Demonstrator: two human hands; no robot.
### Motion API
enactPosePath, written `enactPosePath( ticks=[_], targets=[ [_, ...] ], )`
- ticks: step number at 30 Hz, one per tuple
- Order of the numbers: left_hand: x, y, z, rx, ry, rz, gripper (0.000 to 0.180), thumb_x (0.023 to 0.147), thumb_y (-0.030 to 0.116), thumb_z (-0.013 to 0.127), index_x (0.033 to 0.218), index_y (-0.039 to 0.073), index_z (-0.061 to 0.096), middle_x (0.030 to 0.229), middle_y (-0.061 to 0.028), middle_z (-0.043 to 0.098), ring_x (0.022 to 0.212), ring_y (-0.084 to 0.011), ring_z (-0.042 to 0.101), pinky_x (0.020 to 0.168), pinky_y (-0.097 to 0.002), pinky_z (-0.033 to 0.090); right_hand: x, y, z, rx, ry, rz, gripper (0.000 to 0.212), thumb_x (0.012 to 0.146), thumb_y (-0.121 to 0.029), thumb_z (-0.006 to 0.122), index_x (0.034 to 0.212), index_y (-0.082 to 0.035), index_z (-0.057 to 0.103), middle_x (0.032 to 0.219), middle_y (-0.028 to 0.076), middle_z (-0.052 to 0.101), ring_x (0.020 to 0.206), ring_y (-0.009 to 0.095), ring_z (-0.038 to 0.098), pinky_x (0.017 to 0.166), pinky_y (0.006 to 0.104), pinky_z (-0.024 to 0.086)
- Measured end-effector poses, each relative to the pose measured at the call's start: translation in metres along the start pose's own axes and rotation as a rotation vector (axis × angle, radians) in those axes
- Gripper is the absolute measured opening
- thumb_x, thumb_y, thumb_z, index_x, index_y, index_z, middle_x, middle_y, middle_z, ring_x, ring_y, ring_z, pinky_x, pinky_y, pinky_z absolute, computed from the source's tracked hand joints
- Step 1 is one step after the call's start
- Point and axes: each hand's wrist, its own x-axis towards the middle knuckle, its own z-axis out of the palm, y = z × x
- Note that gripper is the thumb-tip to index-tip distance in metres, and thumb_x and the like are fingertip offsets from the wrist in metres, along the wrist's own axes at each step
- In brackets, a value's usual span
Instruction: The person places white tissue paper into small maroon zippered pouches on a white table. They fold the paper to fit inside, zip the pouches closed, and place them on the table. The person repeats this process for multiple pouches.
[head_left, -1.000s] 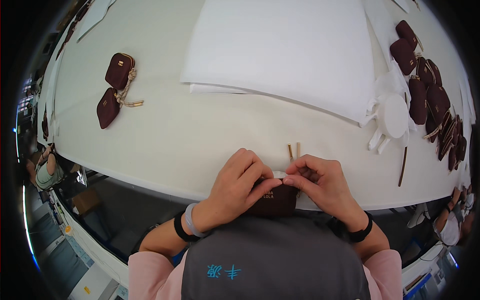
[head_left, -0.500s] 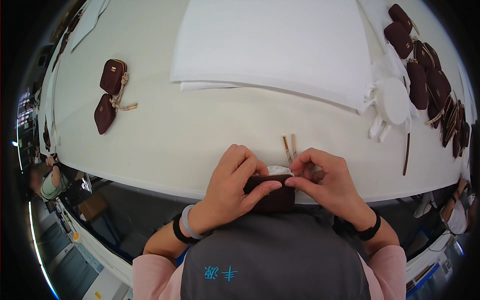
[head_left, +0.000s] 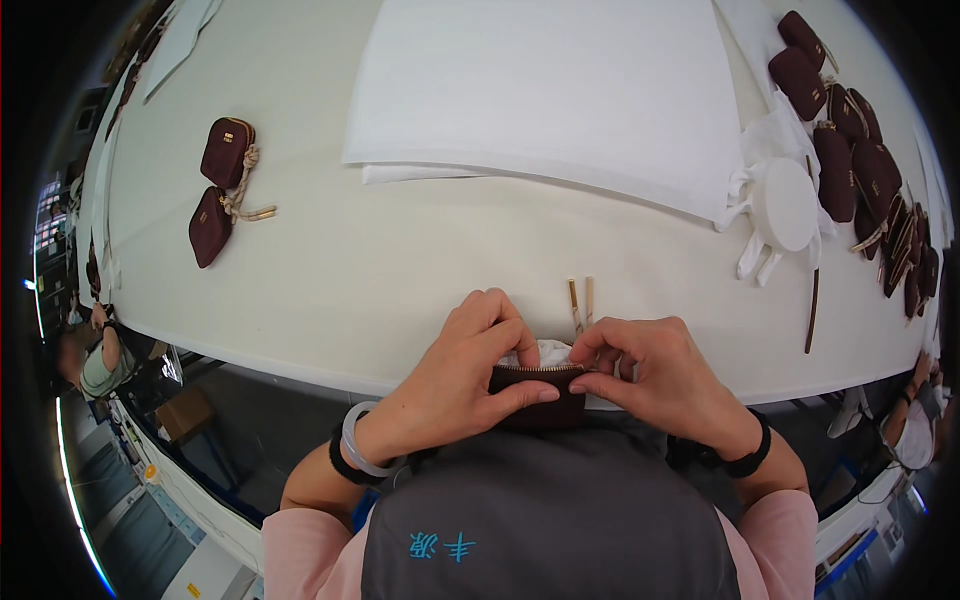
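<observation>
A small dark maroon zip pouch [head_left: 545, 408] is held at the table's front edge, its zipped mouth open and white stuffing [head_left: 552, 353] showing inside. My left hand [head_left: 470, 355] grips the left part of the mouth, thumb on the near side and fingers at the inside. At the right end of the zip, my right hand [head_left: 655, 378] pinches the edge between thumb and fingers. Two gold-tipped cord ends [head_left: 574, 293] stick out beyond the pouch onto the table. The pouch's underside is hidden by my hands and apron.
Two maroon pouches [head_left: 228, 152] with a knotted cord lie at left. White sheets [head_left: 540, 90] cover the far middle. At right are a round white object with straps [head_left: 784, 205], a thin brown strip [head_left: 814, 310] and a heap of maroon pouches [head_left: 876, 175]. Other people sit at both sides.
Both hands and the pouch have shifted slightly toward me. The mouth looks a little wider, with more stuffing visible, and my right hand's fingers have drawn closer to the zip edge.
</observation>
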Motion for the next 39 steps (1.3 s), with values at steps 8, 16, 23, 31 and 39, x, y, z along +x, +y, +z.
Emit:
enactPosePath(
  ticks=[8,16,23,31,39],
  targets=[
    [0.003,0.005,0.007,0.063,0.09,0.045,0.032,0.073,0.015,0.09,0.086,0.006,0.062,0.099,-0.0055,0.049,0.089,-0.0197,0.049,0.079,-0.0303,0.043,-0.001,0.0,0.001,-0.037,-0.025,-0.012,0.022,0.084,-0.008,0.079,0.1,-0.003,0.066,0.087,0.011,0.07,0.075,0.024,0.069,0.069,0.0353,0.055],
    [0.004,0.006,0.009,0.199,0.139,0.198,0.031,0.075,0.016,0.087,0.087,0.008,0.06,0.089,-0.0045,0.053,0.084,-0.025,0.048,0.073,-0.0364,0.041,-0.002,0.005,0.009,0.079,0.045,-0.04,0.018,0.083,0.0,0.079,0.097,-0.003,0.067,0.089,0.004,0.063,0.072,0.013,0.062,0.059,0.0273,0.048],
    [0.008,-0.006,0.012,0.082,0.15,0.152,0.026,0.082,0.015,0.082,0.094,0.007,0.061,0.084,-0.0068,0.055,0.081,-0.0266,0.05,0.072,-0.0383,0.043,0.009,0.008,0.0,0.28,-0.015,0.159,0.014,0.087,-0.006,0.078,0.097,-0.002,0.067,0.081,0.004,0.066,0.062,0.01,0.057,0.056,0.0273,0.046],
    [0.008,-0.012,0.028,0.178,0.334,0.207,0.016,0.086,0.009,0.078,0.092,0.002,0.065,0.086,-0.0078,0.054,0.079,-0.0245,0.053,0.07,-0.0356,0.046,0.015,0.011,0.009,0.597,0.02,0.265,0.02,0.096,-0.018,0.074,0.096,0.001,0.07,0.071,-0.001,0.062,0.056,0.003,0.053,0.047,0.0208,0.043],
    [0.011,-0.019,0.042,0.336,0.548,0.38,0.012,0.089,0.007,0.074,0.089,0.001,0.064,0.081,-0.0091,0.053,0.076,-0.026,0.053,0.066,-0.0373,0.044,0.02,0.014,0.014,0.463,-0.004,0.151,0.025,0.1,-0.021,0.068,0.094,0.003,0.068,0.074,0.0,0.062,0.056,0.006,0.055,0.048,0.0226,0.048]
  ],
)
